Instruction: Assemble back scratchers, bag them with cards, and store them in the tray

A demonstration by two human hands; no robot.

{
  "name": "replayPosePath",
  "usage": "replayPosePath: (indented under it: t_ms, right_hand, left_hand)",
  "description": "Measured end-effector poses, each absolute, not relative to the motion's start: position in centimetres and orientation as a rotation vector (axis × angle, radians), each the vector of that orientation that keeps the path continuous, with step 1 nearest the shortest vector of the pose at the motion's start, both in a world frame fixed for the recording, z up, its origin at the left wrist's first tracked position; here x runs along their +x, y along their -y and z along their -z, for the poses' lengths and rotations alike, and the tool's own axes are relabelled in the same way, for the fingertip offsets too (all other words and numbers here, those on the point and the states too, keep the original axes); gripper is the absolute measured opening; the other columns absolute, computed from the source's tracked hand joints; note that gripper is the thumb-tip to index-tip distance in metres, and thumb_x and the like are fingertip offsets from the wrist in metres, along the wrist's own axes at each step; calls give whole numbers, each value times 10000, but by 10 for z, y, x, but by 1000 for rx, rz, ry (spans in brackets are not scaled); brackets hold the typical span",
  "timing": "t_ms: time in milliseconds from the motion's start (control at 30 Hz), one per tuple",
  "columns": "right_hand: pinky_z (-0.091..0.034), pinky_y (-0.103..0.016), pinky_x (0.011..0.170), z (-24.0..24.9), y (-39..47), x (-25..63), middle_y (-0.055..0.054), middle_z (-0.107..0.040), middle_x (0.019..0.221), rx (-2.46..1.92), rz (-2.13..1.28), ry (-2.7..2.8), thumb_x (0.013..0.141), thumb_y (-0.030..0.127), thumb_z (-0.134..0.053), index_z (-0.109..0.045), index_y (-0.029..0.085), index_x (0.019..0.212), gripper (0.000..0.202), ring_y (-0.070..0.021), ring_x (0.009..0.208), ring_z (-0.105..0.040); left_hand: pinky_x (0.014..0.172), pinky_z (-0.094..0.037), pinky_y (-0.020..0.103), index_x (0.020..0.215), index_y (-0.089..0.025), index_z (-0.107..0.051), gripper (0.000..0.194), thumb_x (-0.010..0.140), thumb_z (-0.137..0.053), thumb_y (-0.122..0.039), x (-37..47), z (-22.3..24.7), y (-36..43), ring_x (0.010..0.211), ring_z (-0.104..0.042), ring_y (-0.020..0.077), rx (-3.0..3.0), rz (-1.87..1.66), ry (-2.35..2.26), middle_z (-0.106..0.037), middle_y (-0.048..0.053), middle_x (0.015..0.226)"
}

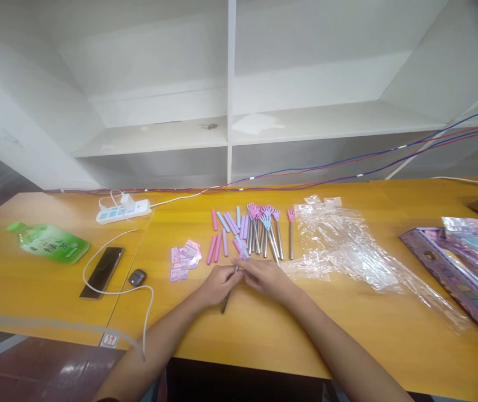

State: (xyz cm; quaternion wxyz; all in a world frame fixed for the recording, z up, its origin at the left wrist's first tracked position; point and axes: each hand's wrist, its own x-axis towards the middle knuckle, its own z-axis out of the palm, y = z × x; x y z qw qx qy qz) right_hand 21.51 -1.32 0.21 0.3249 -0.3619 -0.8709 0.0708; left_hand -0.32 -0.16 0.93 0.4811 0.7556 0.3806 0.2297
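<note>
Between my hands, near the middle of the wooden table [264, 340], is a metal rod [225, 302] with a blue and purple hand-shaped end [242, 249]. My left hand [218, 283] is wrapped round the rod, whose dark lower end sticks out below the fingers. My right hand [262, 277] is closed at the rod's upper part, its fingers pressed together beside the hand-shaped end. Just beyond lie pink, purple and blue tubes [217, 247] and several metal sticks [291, 240] with small hand-shaped tips. Printed cards [185, 259] lie to the left of my hands.
Clear plastic bags [348, 251] spread to the right, beside a purple package [452, 279]. At left are a green bottle [50, 243], phone [103, 272], black case [137, 277], power strip [124, 211] and white cable. Shelves stand behind the table.
</note>
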Motion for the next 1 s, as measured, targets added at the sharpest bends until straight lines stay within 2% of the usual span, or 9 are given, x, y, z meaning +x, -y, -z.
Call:
replayPosePath:
  t_ms: [67,167,267,400,533,667,900,1000]
  right_hand:
    - [-471,-268,648,2,13,214,-32,-763,925,-934,-143,2313,1008,159,-501,-622,251,1255,290,-171,751,-710]
    - [-435,-275,612,5,12,214,-22,-736,818,-1097,-175,2238,1030,233,-510,-612,230,1038,102,-179,681,-686]
    - [-411,-276,601,3,11,217,-12,-708,808,-1368,-285,2099,1049,342,-506,-529,242,928,158,-180,651,-660]
    - [-381,-279,612,-1,8,218,-20,-719,910,-1603,-352,2020,1029,398,-535,-479,250,934,184,-191,709,-672]
    - [-321,-284,597,2,5,211,-31,-699,911,-1774,-314,2100,996,417,-602,-483,241,948,218,-207,731,-671]
    - [-300,-285,584,7,5,205,-36,-691,901,-1833,-303,2097,1021,413,-573,-473,239,953,212,-199,724,-667]
    - [-273,-275,536,15,6,205,-39,-652,803,-1757,-228,2081,984,353,-606,-463,245,920,190,-196,617,-610]
    - [-288,-272,530,17,7,205,-31,-623,782,-1756,-271,2023,958,321,-593,-469,245,918,151,-188,575,-569]
  left_hand:
    - [686,-362,266,789,-172,-566,511,1063,-396,-568,-3,-13,4,711,-500,142,1892,-520,-899,-560,-9,744]
    - [730,-405,268,812,-171,-612,557,1086,-313,-552,-5,-19,6,721,-530,147,1919,-521,-825,-590,5,754]
    - [751,-424,262,872,-172,-671,587,1100,-265,-529,-7,-23,7,706,-543,140,1926,-526,-787,-605,7,747]
    - [798,-442,261,899,-176,-693,561,1110,-270,-480,-6,-23,8,730,-577,139,1972,-502,-799,-651,17,787]
    - [864,-461,273,905,-183,-696,546,1111,-270,-456,-5,-21,8,823,-631,159,2012,-486,-791,-702,36,861]
    - [915,-468,286,909,-191,-696,530,1111,-270,-433,-5,-18,8,909,-664,176,2016,-500,-781,-732,44,927]
    - [909,-471,295,904,-207,-681,493,1108,-283,-412,-4,-18,8,919,-677,186,2006,-530,-822,-733,42,934]
    - [853,-463,297,858,-203,-665,480,1101,-312,-420,-4,-19,7,866,-658,186,2013,-551,-896,-716,43,894]
